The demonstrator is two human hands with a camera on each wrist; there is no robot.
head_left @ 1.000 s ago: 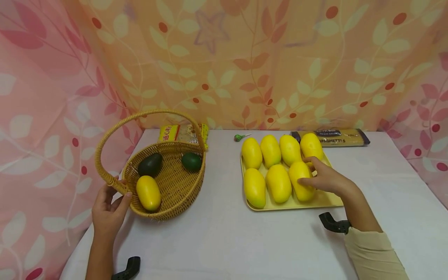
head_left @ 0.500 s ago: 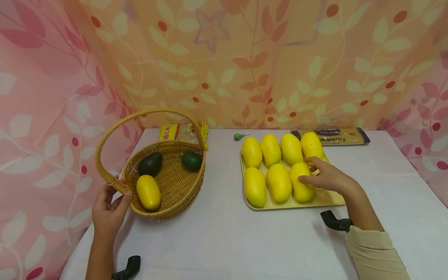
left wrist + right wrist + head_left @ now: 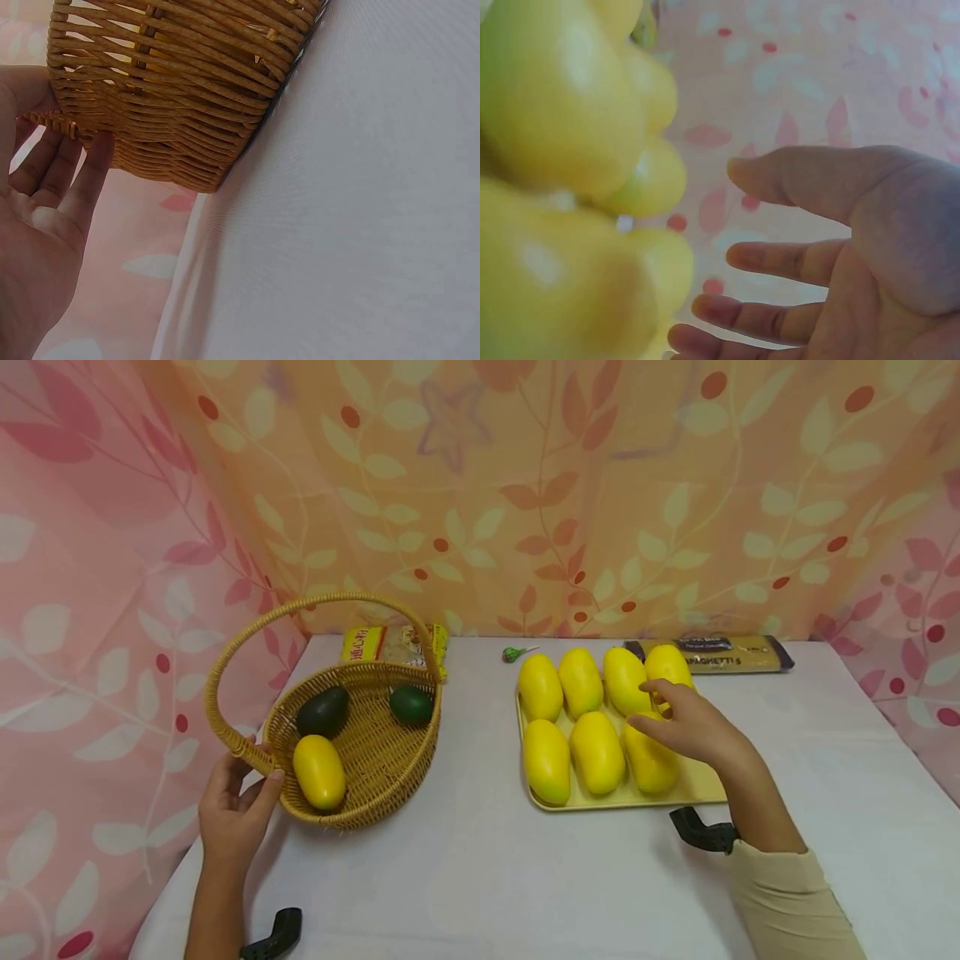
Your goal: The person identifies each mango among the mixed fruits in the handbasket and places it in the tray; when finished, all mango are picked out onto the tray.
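Note:
At the left of the head view, a wicker basket (image 3: 378,760) stands on the table, holding a yellow mango (image 3: 318,772) and two dark green avocados (image 3: 322,712). My left hand (image 3: 234,806) grips the base of its arched handle (image 3: 219,710), thumb at the rim; the left wrist view shows fingers against the basket's woven side (image 3: 180,97). Several mangoes (image 3: 597,752) lie in two rows on a pale yellow tray (image 3: 701,785). My right hand (image 3: 693,727) hovers with spread fingers over the front row's rightmost mango (image 3: 652,766). A gap separates its fingertips from the fruit in the right wrist view.
Behind the basket lies a yellow food packet (image 3: 390,645). A small green lollipop (image 3: 513,654) is behind the tray. A spaghetti packet (image 3: 738,655) sits at the back right, partly behind the mangoes. Patterned cloth (image 3: 480,527) encloses the table's back and sides.
My right hand has lifted off the front row's rightmost mango, which stays on the tray, and shifted slightly up and left. My left hand and the basket have not moved.

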